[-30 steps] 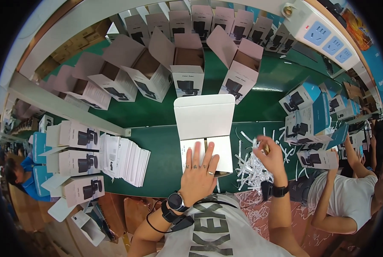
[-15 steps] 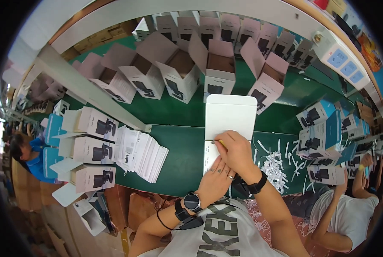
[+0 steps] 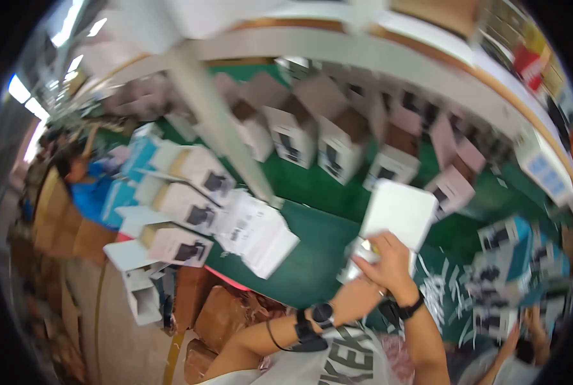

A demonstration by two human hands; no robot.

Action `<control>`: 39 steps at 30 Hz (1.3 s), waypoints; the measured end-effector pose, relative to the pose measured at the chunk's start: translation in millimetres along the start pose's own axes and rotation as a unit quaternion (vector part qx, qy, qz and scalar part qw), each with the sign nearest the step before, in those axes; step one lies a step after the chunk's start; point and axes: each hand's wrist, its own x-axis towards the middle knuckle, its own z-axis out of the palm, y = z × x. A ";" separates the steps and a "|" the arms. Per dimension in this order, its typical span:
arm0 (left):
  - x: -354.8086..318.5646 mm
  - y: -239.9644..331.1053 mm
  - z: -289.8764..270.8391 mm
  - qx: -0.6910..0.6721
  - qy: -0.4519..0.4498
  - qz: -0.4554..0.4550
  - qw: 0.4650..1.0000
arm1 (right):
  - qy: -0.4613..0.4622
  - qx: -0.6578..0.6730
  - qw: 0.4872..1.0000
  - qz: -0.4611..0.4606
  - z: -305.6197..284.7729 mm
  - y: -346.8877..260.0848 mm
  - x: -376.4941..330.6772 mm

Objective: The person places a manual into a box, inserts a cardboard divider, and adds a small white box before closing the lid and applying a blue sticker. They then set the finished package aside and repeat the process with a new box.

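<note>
Head view: one white box [image 3: 395,224] is being worked over by two bare hands at a green bench [image 3: 318,237], its raised lid [image 3: 402,202] being angled away from the body and a little to the right. From the right hand [image 3: 392,263], the lid is being seen just beyond, ahead and slightly right; the opened box's long line is being run the same way, its lower part being largely hidden. Nearer to the lid, the right hand is being held with fingers curled narrow beside a small pale thing [image 3: 366,250] with a yellow patch; whether that is being gripped cannot be told through the blur. Nearer the body, the left hand [image 3: 360,300] is being overlapped by the right, its fingers being hidden, so its state cannot be told.

One stack of leaflets [image 3: 261,234], left of the box, is being flanked by three cartons [image 3: 179,246]; at least five more, open, are being displayed along the back. One heap of shreds [image 3: 434,298] is being spread right of the box. Cartons being massed at far right cannot be counted. One watch [image 3: 322,314] is being worn on the left wrist.
</note>
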 end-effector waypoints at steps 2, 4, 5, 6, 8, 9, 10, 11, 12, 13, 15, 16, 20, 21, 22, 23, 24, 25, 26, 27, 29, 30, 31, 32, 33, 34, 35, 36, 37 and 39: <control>-0.2 -1.0 25.1 0.020 0.057 0.047 0.997 | -0.015 -0.011 1.000 -0.012 4.0 17.3 -11.0; 2.7 -0.7 32.0 0.028 0.032 0.070 0.997 | -0.044 0.026 0.999 0.015 1.8 19.7 -16.5; 2.6 -2.1 30.4 0.017 0.027 0.074 0.997 | -0.062 0.059 0.996 0.023 -9.1 13.8 -16.7; 2.0 -2.2 27.0 0.031 0.041 0.061 0.997 | -0.025 0.083 0.995 0.046 -23.9 8.0 -20.8; -1.4 -3.0 18.3 0.040 0.126 0.077 0.988 | 0.123 0.167 0.970 0.129 -35.0 26.7 -45.9; -3.1 -4.3 16.6 0.040 0.163 0.089 0.982 | 0.231 0.224 0.926 0.196 -42.2 50.1 -62.9; -4.0 -6.8 15.0 0.048 0.172 0.079 0.981 | 0.210 0.117 0.949 0.203 -59.7 75.9 -76.8; -3.6 -9.0 16.5 0.046 0.158 0.081 0.983 | 0.192 0.005 0.959 0.210 -81.8 100.3 -90.5; -1.0 -10.2 17.6 0.040 0.142 0.089 0.985 | 0.072 -0.174 0.965 0.184 -104.7 132.6 -109.6; 1.7 -11.3 18.6 0.033 0.125 0.098 0.987 | -0.049 -0.346 0.925 0.152 -119.4 164.7 -126.4; 6.8 -13.7 22.5 0.035 0.118 0.095 0.988 | -0.011 -0.218 0.957 0.194 -117.3 196.4 -120.3; 10.0 -15.6 25.2 0.034 0.106 0.090 0.990 | 0.024 -0.082 0.968 0.235 -114.7 194.7 -101.5; 11.3 -12.8 30.0 0.050 0.078 0.048 0.995 | 0.117 0.407 0.805 0.416 -91.7 80.3 -8.7; 10.7 -11.4 30.9 0.058 0.070 0.037 0.995 | 0.114 0.408 0.804 0.416 -89.4 72.7 -19.6; 11.0 -12.4 21.1 0.056 0.066 0.043 0.995 | 0.102 0.481 0.780 0.388 -88.4 73.5 -38.0; 8.2 -11.4 2.6 -0.008 0.045 0.049 0.998 | 0.084 0.552 0.750 0.356 -87.0 75.4 -58.3; 5.1 -10.5 -16.0 -0.072 0.025 0.052 0.996 | 0.063 0.618 0.714 0.322 -84.0 76.3 -77.7; 3.0 -10.1 -25.3 -0.136 0.006 0.055 0.989 | 0.062 0.619 0.712 0.325 -78.8 74.6 -100.6; 0.7 -11.4 -25.2 -0.138 0.003 0.051 0.989 | 0.071 0.429 0.855 0.282 -73.1 70.5 -125.6; -2.2 -16.9 -21.5 -0.238 0.032 0.020 0.970 | 0.076 0.214 0.948 0.223 -68.6 61.3 -139.3; -9.3 -26.3 -9.0 -0.431 0.085 -0.043 0.897 | 0.025 0.178 0.952 0.247 -72.8 41.8 -148.6; -13.5 -27.7 0.1 -0.437 0.076 -0.044 0.895 | -0.024 0.140 0.953 0.267 -78.8 30.0 -151.5; -14.7 -29.2 7.8 -0.406 0.120 -0.040 0.905 | -0.068 0.099 0.950 0.289 -83.4 23.3 -156.4; -16.1 -28.9 17.1 -0.378 0.160 -0.034 0.911 | -0.061 0.094 0.945 0.306 -70.8 31.7 -166.6; -17.5 -27.1 27.9 -0.352 0.197 -0.026 0.914 | 0.013 0.142 0.951 0.275 -46.5 49.5 -180.3; -18.9 -27.1 23.3 -0.381 0.205 -0.045 0.900 | 0.089 0.181 0.948 0.247 -45.6 31.9 -180.4; -20.2 -37.5 17.8 -0.412 0.207 -0.064 0.885 | 0.062 0.184 0.946 0.259 -43.9 19.8 -173.6; -23.4 -42.9 5.6 -0.392 0.220 -0.081 0.890 | 0.039 0.097 0.970 0.219 -43.6 6.9 -154.3; -25.9 -50.8 8.5 -0.413 0.272 -0.081 0.865 | 0.079 0.085 0.975 0.188 -31.8 3.9 -149.0; -20.8 -51.3 -1.5 -0.503 0.312 -0.066 0.803 | 0.130 0.035 0.985 0.110 -19.2 4.7 -134.8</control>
